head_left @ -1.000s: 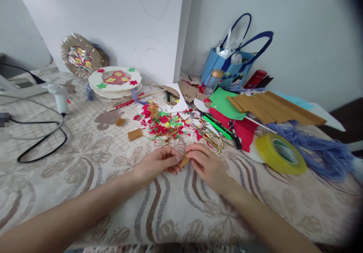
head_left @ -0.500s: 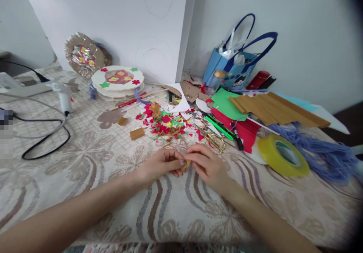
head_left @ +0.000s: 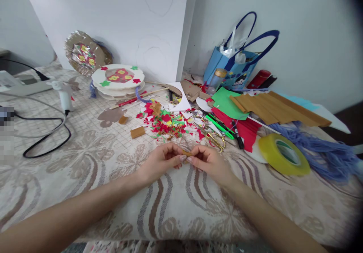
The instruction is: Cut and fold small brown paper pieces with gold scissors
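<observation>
Between my fingertips is a small piece of golden-brown crepe paper [head_left: 186, 152], mostly covered by the fingers. My left hand [head_left: 163, 160] pinches its left side with thumb and fingers. My right hand [head_left: 211, 164] pinches the right side, and both thumbs almost meet in front of it. Just beyond the hands spreads a heap of red, green, white and yellow paper scraps [head_left: 167, 122]. Gold-handled scissors [head_left: 217, 141] lie past my right hand. Two cut pieces of the same brown paper, a larger rectangle [head_left: 137, 132] and a smaller one [head_left: 123, 120], rest on the cloth to the left.
A decorated white disc [head_left: 98, 79] sits in front of a white board [head_left: 113, 18]. A glue gun [head_left: 64, 98] with cables stands left. Right are yellow tape [head_left: 266, 151], blue yarn [head_left: 320, 154], a brown crepe sheet [head_left: 278, 107], green paper [head_left: 228, 103] and a blue bag [head_left: 224, 62].
My right hand has turned, its fingers curling in and its thumb coming to the front of the brown paper. The paper now lies more level between both hands.
</observation>
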Tool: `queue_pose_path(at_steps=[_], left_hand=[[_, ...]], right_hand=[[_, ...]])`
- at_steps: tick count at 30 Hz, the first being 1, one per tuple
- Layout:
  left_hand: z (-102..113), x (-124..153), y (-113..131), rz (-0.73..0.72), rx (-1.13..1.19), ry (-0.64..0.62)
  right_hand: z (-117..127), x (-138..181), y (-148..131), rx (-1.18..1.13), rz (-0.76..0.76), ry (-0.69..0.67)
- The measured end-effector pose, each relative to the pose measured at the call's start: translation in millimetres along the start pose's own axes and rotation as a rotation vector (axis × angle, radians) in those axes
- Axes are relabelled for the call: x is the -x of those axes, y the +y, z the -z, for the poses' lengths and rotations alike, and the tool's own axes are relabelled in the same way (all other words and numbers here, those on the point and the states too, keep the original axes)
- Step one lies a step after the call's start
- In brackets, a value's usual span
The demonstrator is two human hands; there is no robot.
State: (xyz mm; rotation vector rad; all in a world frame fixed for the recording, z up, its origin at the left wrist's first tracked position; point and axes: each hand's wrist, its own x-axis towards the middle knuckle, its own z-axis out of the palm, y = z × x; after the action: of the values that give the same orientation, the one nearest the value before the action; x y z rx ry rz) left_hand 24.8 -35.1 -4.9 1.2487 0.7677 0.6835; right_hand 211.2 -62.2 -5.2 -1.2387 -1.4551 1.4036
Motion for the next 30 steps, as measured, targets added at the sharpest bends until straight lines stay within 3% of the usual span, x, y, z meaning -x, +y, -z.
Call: queue_pose_path(at_steps=[6,14,24,30], left_hand=[[2.4,0.0,0.5,0.092,0.134,-0.064],[5.3,-1.6,0.3,0.131,0.215,-0.161],[4.9,-1.7,1.1,0.134,0.187,-0.155],[2.5,-1.3,-0.4,0.137,0.17,-0.112]], right_hand=[[-1.1,1.8,-0.5,-0.222,-0.109,-0.132],[-1.6,4.2,-3.6,-0.376,-0.217,-0.202],[-1.2,4.0,-0.7,-0.397,-0.181,-0.164],[-4.7,3.6,0.4,-0.277,-0.103,-0.056]])
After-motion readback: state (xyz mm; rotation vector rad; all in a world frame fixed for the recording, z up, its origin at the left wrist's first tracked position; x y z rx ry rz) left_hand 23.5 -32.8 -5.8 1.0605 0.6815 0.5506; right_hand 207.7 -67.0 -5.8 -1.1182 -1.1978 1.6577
